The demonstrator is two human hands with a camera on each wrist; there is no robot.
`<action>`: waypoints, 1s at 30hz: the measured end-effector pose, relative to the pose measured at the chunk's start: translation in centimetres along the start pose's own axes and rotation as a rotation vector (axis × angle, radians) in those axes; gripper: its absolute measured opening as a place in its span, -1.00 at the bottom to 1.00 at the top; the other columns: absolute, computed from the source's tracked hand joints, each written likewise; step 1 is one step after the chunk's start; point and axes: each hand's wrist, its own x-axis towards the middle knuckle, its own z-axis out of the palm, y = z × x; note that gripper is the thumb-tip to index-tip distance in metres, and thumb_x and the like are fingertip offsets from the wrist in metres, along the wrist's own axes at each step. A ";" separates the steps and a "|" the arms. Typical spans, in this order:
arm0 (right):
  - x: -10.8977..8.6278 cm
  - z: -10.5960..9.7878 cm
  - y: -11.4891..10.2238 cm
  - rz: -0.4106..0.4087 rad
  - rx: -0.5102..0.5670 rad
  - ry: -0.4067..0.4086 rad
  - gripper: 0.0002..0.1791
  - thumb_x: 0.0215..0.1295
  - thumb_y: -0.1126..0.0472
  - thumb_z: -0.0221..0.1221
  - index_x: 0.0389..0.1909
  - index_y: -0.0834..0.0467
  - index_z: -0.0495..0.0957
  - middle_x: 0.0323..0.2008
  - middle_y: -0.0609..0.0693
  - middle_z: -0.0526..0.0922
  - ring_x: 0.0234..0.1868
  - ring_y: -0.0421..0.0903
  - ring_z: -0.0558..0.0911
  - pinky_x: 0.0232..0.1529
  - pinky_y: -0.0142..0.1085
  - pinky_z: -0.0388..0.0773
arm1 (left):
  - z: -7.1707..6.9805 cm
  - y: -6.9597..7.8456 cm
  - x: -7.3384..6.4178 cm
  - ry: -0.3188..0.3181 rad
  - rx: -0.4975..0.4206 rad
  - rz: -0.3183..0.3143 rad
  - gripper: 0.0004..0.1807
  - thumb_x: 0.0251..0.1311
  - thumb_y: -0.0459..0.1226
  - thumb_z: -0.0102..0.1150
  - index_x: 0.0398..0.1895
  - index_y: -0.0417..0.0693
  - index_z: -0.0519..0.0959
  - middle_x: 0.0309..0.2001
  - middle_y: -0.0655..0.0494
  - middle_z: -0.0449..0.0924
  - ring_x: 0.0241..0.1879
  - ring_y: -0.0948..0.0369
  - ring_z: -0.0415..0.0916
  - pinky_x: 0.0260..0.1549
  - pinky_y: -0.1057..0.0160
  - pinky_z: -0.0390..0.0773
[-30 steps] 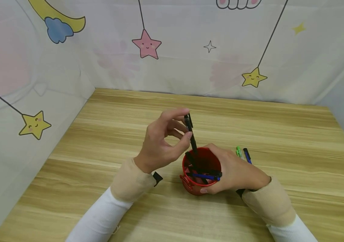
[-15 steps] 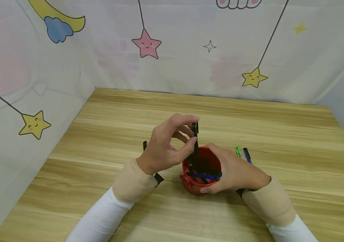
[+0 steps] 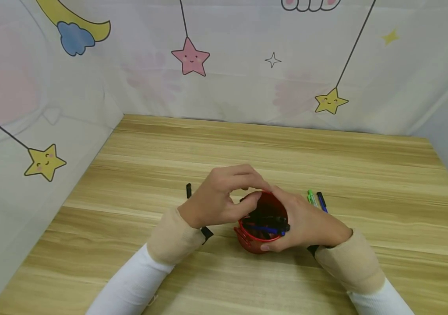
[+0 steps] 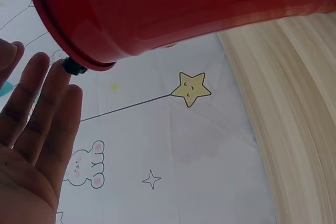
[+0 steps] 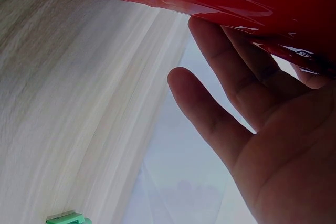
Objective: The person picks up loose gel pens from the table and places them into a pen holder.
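Observation:
A small red metal bucket [image 3: 249,246] stands on the table, its mouth facing up, with a blue pen [image 3: 265,229] and several black pens inside. My right hand [image 3: 308,223] grips its right side, thumb near the front of the rim and fingers around the back. Over the left part of the mouth is my left hand [image 3: 220,197], thumb and index finger apart with nothing between them. In the left wrist view its fingers [image 4: 39,114] are nearly straight, and a black pen end [image 4: 73,66] shows at the rim. The pens' lower ends are hidden in the bucket.
A black pen [image 3: 188,190] lies on the wooden table [image 3: 160,148], partly behind my left hand. Beyond my right wrist lie a green pen [image 3: 311,197] and a blue pen with a black cap [image 3: 322,201]. A printed cloth [image 3: 239,92] hangs behind the table.
My left hand moved right and down over the bucket and let go of a black pen, which went inside. The black pen on the table came into view. My right hand has not moved.

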 end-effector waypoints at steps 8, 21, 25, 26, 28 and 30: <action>0.0 0.1 -0.1 0.041 -0.021 0.025 -0.05 -0.30 -0.32 0.46 0.20 -0.32 0.24 0.04 -0.33 0.55 0.03 -0.36 0.57 0.04 -0.34 0.56 | -0.4 -0.1 -0.1 -0.051 0.051 -0.104 -0.76 0.17 -0.31 0.11 -0.12 -0.05 0.65 -0.30 0.17 0.69 -0.27 0.44 0.58 -0.33 0.41 0.61; 0.1 0.0 0.0 0.013 -0.043 0.019 -0.03 -0.28 -0.31 0.46 0.22 -0.18 0.27 0.05 -0.34 0.54 0.04 -0.36 0.57 0.05 -0.33 0.57 | -0.9 -0.8 -0.4 -0.090 0.236 -0.251 -0.74 0.17 -0.25 0.09 -0.08 0.03 0.62 -0.37 0.31 0.67 -0.37 0.48 0.56 -0.37 0.40 0.59; 0.1 0.0 0.1 0.006 -0.032 0.002 -0.04 -0.26 -0.30 0.45 0.22 -0.21 0.24 0.06 -0.34 0.53 0.07 -0.33 0.57 0.06 -0.33 0.57 | -1.0 -0.9 -0.5 -0.094 0.273 -0.305 -0.73 0.16 -0.24 0.08 -0.07 0.06 0.62 -0.39 0.33 0.67 -0.39 0.49 0.55 -0.40 0.40 0.58; 0.1 -0.1 0.1 0.004 -0.030 -0.002 -0.04 -0.26 -0.30 0.45 0.22 -0.21 0.23 0.06 -0.34 0.53 0.08 -0.33 0.56 0.06 -0.33 0.57 | -1.0 -0.9 -0.5 -0.096 0.283 -0.317 -0.73 0.15 -0.24 0.08 -0.07 0.06 0.62 -0.40 0.33 0.67 -0.40 0.49 0.54 -0.41 0.41 0.57; 0.2 -0.1 0.1 0.003 -0.024 -0.005 -0.05 -0.25 -0.29 0.45 0.21 -0.22 0.23 0.06 -0.34 0.53 0.08 -0.33 0.56 0.06 -0.33 0.57 | -1.1 -0.9 -0.5 -0.104 0.304 -0.340 -0.72 0.16 -0.24 0.08 -0.06 0.08 0.61 -0.40 0.34 0.66 -0.41 0.49 0.54 -0.42 0.43 0.55; 0.2 -0.1 0.1 -0.002 -0.029 -0.002 -0.06 -0.25 -0.29 0.45 0.22 -0.23 0.23 0.06 -0.34 0.52 0.08 -0.33 0.56 0.07 -0.33 0.56 | -1.1 -1.1 -0.6 -0.114 0.328 -0.361 -0.70 0.16 -0.23 0.07 -0.04 0.09 0.60 -0.40 0.35 0.66 -0.41 0.49 0.54 -0.44 0.46 0.52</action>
